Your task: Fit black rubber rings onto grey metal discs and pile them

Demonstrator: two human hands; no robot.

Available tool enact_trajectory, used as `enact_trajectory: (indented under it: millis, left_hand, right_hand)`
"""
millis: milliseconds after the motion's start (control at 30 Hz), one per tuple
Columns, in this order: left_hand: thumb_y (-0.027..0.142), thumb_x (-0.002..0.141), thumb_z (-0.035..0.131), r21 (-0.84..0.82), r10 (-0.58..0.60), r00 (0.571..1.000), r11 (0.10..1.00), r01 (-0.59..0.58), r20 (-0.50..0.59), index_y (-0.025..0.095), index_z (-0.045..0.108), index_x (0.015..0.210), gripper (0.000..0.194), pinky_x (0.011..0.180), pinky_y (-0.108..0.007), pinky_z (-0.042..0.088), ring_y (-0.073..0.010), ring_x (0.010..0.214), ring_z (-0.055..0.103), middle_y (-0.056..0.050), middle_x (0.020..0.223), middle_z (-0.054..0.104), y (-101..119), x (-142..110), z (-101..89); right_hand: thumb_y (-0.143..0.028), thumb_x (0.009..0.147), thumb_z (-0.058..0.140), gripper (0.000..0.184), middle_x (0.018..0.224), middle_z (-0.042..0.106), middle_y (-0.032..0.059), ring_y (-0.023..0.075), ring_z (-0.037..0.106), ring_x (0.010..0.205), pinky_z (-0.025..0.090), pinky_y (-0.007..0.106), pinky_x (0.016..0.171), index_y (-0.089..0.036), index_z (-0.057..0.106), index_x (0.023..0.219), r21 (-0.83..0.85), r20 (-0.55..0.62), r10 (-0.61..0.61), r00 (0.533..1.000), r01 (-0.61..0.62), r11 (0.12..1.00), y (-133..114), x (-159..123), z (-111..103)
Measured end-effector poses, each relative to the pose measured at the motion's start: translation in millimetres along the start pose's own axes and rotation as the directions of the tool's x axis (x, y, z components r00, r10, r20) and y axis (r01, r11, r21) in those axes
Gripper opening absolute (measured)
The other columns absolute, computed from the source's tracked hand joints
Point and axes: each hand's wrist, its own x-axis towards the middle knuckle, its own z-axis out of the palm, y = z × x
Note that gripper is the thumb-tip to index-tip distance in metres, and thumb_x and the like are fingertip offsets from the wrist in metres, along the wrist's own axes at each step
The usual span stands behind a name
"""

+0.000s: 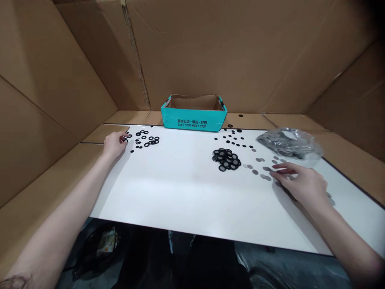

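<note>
My left hand [114,144] is at the left edge of the white tabletop, its fingers closed in a pinch on a black ring [126,141]. Several more black rings [144,137] and small black discs [132,151] lie just right of it. My right hand [303,182] hovers low over scattered grey discs [255,172] on the right, with thumb and forefinger stretched out and slightly apart. Nothing can be seen held between those fingertips. Between the hands, nearer the right one, sits a pile of black-rimmed discs with grey centres [226,159].
A turquoise open box [194,119] stands at the back middle of the white table [168,188]. A clear plastic bag [290,143] of grey discs lies at the right rear. Small black discs [234,143] are spread near the back. Cardboard walls [225,52] enclose the back and sides.
</note>
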Motion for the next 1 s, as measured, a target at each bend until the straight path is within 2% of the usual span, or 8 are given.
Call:
enact_trajectory:
  millis: [167,300,567,633,733,800,900,1000]
  left_hand:
    - [0.023,0.079,0.062,-0.075,-0.001,0.999,0.997,-0.003,-0.050,0.017,0.079,0.113,0.039,0.097,-0.039,0.053,-0.0298,0.097,0.072,-0.013,0.111,0.076,9,-1,-2.4]
    - [0.023,0.078,0.062,-0.144,0.013,0.997,0.989,-0.024,-0.075,0.016,0.079,0.110,0.037,0.097,-0.036,0.054,-0.0267,0.093,0.072,-0.011,0.111,0.076,22,-3,-6.5]
    - [0.025,0.078,0.063,-0.338,0.059,0.994,0.937,-0.085,-0.086,0.016,0.080,0.108,0.035,0.097,-0.035,0.057,-0.0225,0.089,0.072,-0.008,0.108,0.077,62,-17,-17.3]
    - [0.026,0.077,0.065,-0.408,0.083,0.994,0.907,-0.107,-0.075,0.015,0.080,0.106,0.034,0.094,-0.034,0.059,-0.0222,0.089,0.073,-0.008,0.105,0.078,76,-23,-19.4]
    - [0.031,0.079,0.068,-0.532,0.184,0.983,0.831,-0.161,-0.010,0.014,0.079,0.106,0.034,0.084,-0.030,0.061,-0.0204,0.087,0.074,-0.008,0.102,0.079,105,-40,-21.2]
    - [0.038,0.079,0.072,-0.623,0.281,0.958,0.760,-0.188,0.053,0.014,0.079,0.101,0.034,0.072,-0.027,0.062,-0.0181,0.077,0.073,-0.008,0.093,0.079,128,-57,-21.7]
    - [0.037,0.078,0.077,-0.888,0.512,0.846,0.446,-0.113,0.149,0.012,0.079,0.096,0.032,0.067,-0.026,0.060,-0.0163,0.074,0.072,-0.009,0.091,0.078,163,-85,-21.9]
    - [0.029,0.079,0.079,-0.950,0.627,0.750,0.312,0.005,0.210,0.014,0.079,0.099,0.025,0.070,-0.025,0.060,-0.0134,0.073,0.071,-0.009,0.095,0.079,187,-108,-20.3]
  right_hand:
    - [-0.046,0.062,0.064,0.029,0.076,0.080,0.0057,0.0339,0.075,0.087,0.047,0.040,0.072,-0.027,0.076,0.082,0.122,-0.034,0.011,0.999,-0.006,0.993,-3,4,-7]
    - [-0.045,0.065,0.064,0.021,0.069,0.075,0.0066,0.0334,0.071,0.078,0.047,0.041,0.071,-0.027,0.071,0.073,0.174,-0.070,-0.012,0.997,0.024,0.984,-8,3,-12]
    - [-0.045,0.070,0.065,0.021,0.094,0.074,0.0131,0.0357,0.068,0.089,0.046,0.048,0.085,-0.025,0.070,0.068,0.273,-0.190,-0.075,0.979,0.126,0.954,-25,-2,-20]
    - [-0.046,0.070,0.067,0.023,0.089,0.074,0.0128,0.0345,0.068,0.086,0.047,0.047,0.081,-0.024,0.071,0.069,0.349,-0.193,-0.076,0.978,0.141,0.926,-33,-4,-23]
    - [-0.054,0.073,0.071,0.033,0.086,0.077,0.0129,0.0291,0.069,0.077,0.049,0.040,0.065,-0.021,0.074,0.076,0.519,-0.110,-0.146,0.983,0.182,0.835,-53,-12,-23]
    - [-0.060,0.072,0.076,0.040,0.086,0.079,0.0119,0.0256,0.070,0.073,0.052,0.037,0.064,-0.021,0.076,0.080,0.631,-0.038,-0.246,0.968,0.215,0.746,-74,-21,-19]
    - [-0.066,0.070,0.078,0.045,0.085,0.081,0.0101,0.0248,0.074,0.076,0.059,0.036,0.067,-0.022,0.079,0.080,0.744,0.011,-0.368,0.930,0.239,0.625,-111,-34,-9]
    - [-0.056,0.073,0.084,0.034,0.082,0.082,0.0085,0.0220,0.074,0.070,0.057,0.033,0.062,-0.023,0.081,0.080,0.879,0.004,-0.495,0.869,0.232,0.416,-145,-47,-3]
